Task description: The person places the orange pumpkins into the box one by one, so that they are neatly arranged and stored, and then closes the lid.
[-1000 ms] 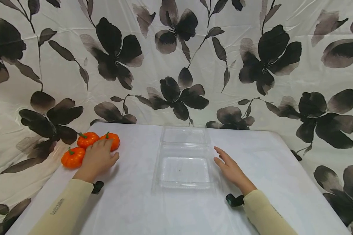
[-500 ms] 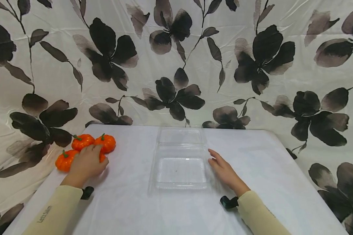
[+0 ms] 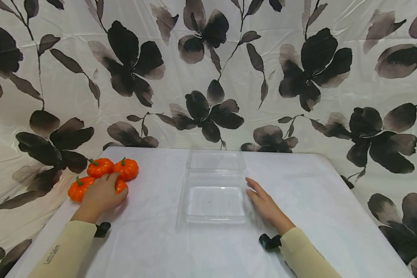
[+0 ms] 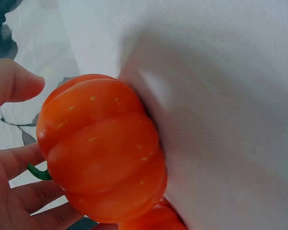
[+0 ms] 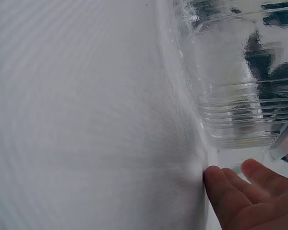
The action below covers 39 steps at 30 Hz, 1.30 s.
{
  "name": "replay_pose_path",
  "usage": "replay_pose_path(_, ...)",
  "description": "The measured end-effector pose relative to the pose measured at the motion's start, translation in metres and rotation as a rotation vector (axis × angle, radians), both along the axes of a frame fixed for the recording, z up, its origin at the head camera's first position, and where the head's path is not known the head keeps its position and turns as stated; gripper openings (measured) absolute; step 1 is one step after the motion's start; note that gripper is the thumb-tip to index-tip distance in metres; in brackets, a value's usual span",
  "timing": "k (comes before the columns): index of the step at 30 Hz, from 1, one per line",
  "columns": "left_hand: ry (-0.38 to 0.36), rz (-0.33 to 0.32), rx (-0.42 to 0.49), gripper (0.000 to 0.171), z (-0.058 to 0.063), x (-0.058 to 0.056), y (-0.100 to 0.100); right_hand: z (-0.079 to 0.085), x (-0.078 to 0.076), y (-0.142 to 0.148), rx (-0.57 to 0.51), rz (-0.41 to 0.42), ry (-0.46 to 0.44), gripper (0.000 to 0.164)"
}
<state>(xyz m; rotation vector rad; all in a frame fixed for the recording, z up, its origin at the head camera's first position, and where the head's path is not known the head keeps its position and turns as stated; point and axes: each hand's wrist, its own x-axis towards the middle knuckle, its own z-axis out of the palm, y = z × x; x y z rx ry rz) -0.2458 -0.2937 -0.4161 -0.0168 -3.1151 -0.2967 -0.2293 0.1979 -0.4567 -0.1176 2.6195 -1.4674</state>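
Along the left edge of the counter (image 3: 166, 247), near its far corner: four orange pumpkins (image 3: 100, 167) with green stems, grouped close.
Pumpkin under the palm (image 4: 103, 148): in front of the two farthest ones, on the group's right side.
Left hand (image 3: 101, 195): spread over that pumpkin, thumb apart from the fingers, which reach around its stem side; how firmly they press cannot be told.
Right hand (image 3: 265, 202): fingers extended, just beside the container's right side; contact unclear.
Clear container (image 3: 215, 202): between the hands, opened out, one half toward the counter's far edge.
Hands: well apart.
Floral cloth (image 3: 201, 77): behind the counter's far edge.
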Motion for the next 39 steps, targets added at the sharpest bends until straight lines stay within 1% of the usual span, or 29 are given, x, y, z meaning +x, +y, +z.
replay_pose_path(3, -0.002, 0.015, 0.034, 0.074, -0.003, 0.000, -0.002, -0.001, 0.000, 0.000, -0.013, 0.000, -0.005, 0.051)
replay_pose_path(7, -0.018, 0.046, 0.100, 0.077, -0.006, 0.000, -0.004, -0.002, 0.001, -0.001, -0.024, -0.004, -0.005, 0.050)
replay_pose_path(15, -0.050, 0.124, 0.239, 0.092, -0.011, 0.000, -0.009, -0.001, 0.002, -0.003, -0.076, 0.010, -0.020, 0.050)
replay_pose_path(21, -0.075, 0.162, 0.317, 0.102, -0.017, -0.002, -0.015, -0.002, 0.003, -0.004, -0.123, 0.022, -0.028, 0.051)
replay_pose_path(27, -0.123, 0.201, 0.379, 0.105, -0.017, -0.001, -0.016, -0.004, 0.002, -0.003, -0.183, 0.034, -0.045, 0.052)
replay_pose_path(30, -0.144, 0.218, 0.404, 0.105, -0.017, -0.001, -0.015, -0.005, 0.001, -0.002, -0.193, 0.033, -0.058, 0.052)
replay_pose_path(33, -0.156, 0.223, 0.414, 0.105, -0.018, -0.002, -0.015, -0.006, 0.000, -0.002, -0.198, 0.033, -0.067, 0.052)
replay_pose_path(35, -0.150, 0.217, 0.413, 0.106, -0.018, -0.001, -0.015, -0.007, -0.001, -0.003, -0.206, 0.033, -0.072, 0.052)
replay_pose_path(39, -0.114, 0.179, 0.406, 0.104, -0.017, 0.001, -0.013, -0.007, -0.001, -0.003, -0.223, 0.028, -0.084, 0.052)
